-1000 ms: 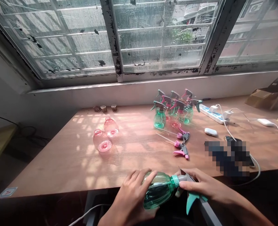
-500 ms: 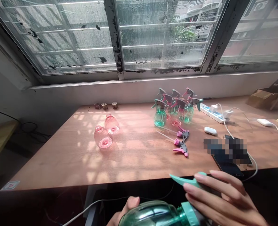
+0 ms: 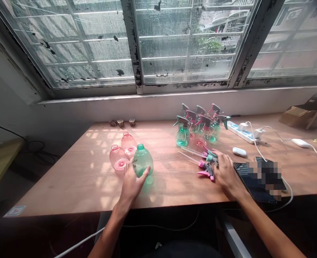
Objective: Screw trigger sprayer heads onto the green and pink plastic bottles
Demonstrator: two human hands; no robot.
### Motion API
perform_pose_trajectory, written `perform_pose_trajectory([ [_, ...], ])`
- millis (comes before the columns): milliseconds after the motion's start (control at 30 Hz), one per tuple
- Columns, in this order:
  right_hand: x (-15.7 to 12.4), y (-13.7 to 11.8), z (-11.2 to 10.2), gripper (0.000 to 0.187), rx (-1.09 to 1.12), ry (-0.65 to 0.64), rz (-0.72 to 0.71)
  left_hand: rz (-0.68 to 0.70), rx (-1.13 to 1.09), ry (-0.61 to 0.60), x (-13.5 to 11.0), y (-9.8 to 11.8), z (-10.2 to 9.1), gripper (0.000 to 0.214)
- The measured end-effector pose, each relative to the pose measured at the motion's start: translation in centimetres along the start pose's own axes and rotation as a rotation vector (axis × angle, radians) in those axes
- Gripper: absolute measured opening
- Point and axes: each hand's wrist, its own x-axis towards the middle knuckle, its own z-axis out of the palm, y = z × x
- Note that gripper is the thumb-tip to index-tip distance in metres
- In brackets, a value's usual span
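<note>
With 12 o'clock at the window (image 3: 185,46) and the clock's middle between the hands, the front edge of the wooden table (image 3: 67,190) runs past 6. Both arms reach over it. Brown wood shows from that edge up between the hands, so there is a wide gap there.

At 9 o'clock, the left hand (image 3: 133,184) has its thumb and fingers wrapped on an open-necked green bottle (image 3: 144,159). I can't tell if its bottom touches the wood. Two pink bottles (image 3: 118,157) stand just beside it; the slanted side edge is well past them.

At 3, the right hand (image 3: 225,172) has fingers bent and close together over a green trigger sprayer (image 3: 210,157). I can't tell how tightly they hold it. Pink trigger sprayers (image 3: 209,170) lie beside it.

Farther, spray bottles (image 3: 183,134) crowd at 1 and a white power strip (image 3: 241,133) lies at 2. The window frame's paint is peeling, and sun spots the wood.
</note>
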Motion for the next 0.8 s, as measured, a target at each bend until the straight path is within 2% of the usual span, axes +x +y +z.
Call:
perform_pose_trajectory([
  [67, 0.9, 0.1, 0.7, 0.072, -0.008, -0.001, 0.018, -0.012, 0.0, 0.008, 2.0, -1.3, 1.3, 0.076],
  [133, 2.7, -0.5, 0.8, 0.067, -0.01, -0.01, 0.006, -0.007, 0.007, 0.034, 3.7, -2.4, 2.4, 0.073],
  [233, 7.1, -2.4, 0.6, 0.058, -0.008, -0.01, -0.042, 0.02, 0.016, 0.088, 5.8, -3.0, 3.3, 0.057],
  [300, 10.9, -3.9, 0.8, 0.053, -0.009, -0.003, -0.065, 0.068, 0.02, 0.126, 6.4, -2.7, 3.5, 0.06],
  [433, 18.2, -6.2, 2.1, 0.042, -0.018, -0.016, -0.068, 0.222, 0.019, 0.176, 4.9, -0.8, 3.6, 0.083],
  [533, 21.2, -7.5, 3.0, 0.032, -0.037, -0.098, -0.095, 0.333, 0.018, 0.205, 2.9, 1.1, 3.7, 0.08],
  [600, 21.3, -8.5, 2.7, 0.022, -0.038, -0.12, -0.103, 0.377, 0.016, 0.221, 2.0, 2.2, 4.0, 0.075],
  [667, 19.7, -9.9, 1.2, 0.02, -0.022, -0.098, -0.098, 0.413, 0.01, 0.223, 1.6, 3.2, 4.7, 0.075],
  [767, 14.6, -12.9, -2.5, 0.027, 0.048, 0.022, -0.068, 0.48, -0.008, 0.215, 1.1, 4.3, 6.3, 0.104],
  [800, 12.5, -14.0, -3.9, 0.027, 0.149, 0.085, -0.061, 0.498, -0.016, 0.216, 0.9, 4.6, 6.9, 0.114],
])
